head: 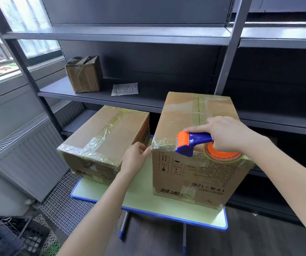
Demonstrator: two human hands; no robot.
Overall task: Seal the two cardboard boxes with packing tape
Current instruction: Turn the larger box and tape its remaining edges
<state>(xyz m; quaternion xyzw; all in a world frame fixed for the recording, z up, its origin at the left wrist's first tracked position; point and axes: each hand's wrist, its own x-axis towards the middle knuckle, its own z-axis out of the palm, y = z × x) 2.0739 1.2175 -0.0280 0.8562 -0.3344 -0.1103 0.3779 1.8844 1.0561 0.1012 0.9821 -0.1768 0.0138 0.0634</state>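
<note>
At 9 o'clock of the view, a grey radiator (pixel 28 150) against the wall; at 7 o'clock, a black crate (pixel 4 235) on the floor. On the dark shelving (pixel 130 35) at 11 o'clock, a small taped parcel (pixel 84 74), with a paper slip (pixel 125 89) just beside it at its 3 o'clock. Lower down, a green-topped table (pixel 148 204) with a blue rim. At the table's 10 o'clock, the lower cardboard box (pixel 104 137), top seam and edges already under clear tape. Between the two boxes, the left hand (pixel 135 156), fingers loosely bent, tips touching the near-left top corner of the taller cardboard box (pixel 194 174), no clear pinch. At the table's 2 o'clock, that taller box, printed side toward the camera, tape along its centre seam and near top edge. On that near edge, a blue-and-orange tape dispenser (pixel 191 141), toothed orange end pointing to 9 o'clock, tape roll (pixel 222 155) just over the edge. Round the dispenser's handle, the right hand (pixel 226 133), fingers curled tight, forefinger stretched along the top.
</note>
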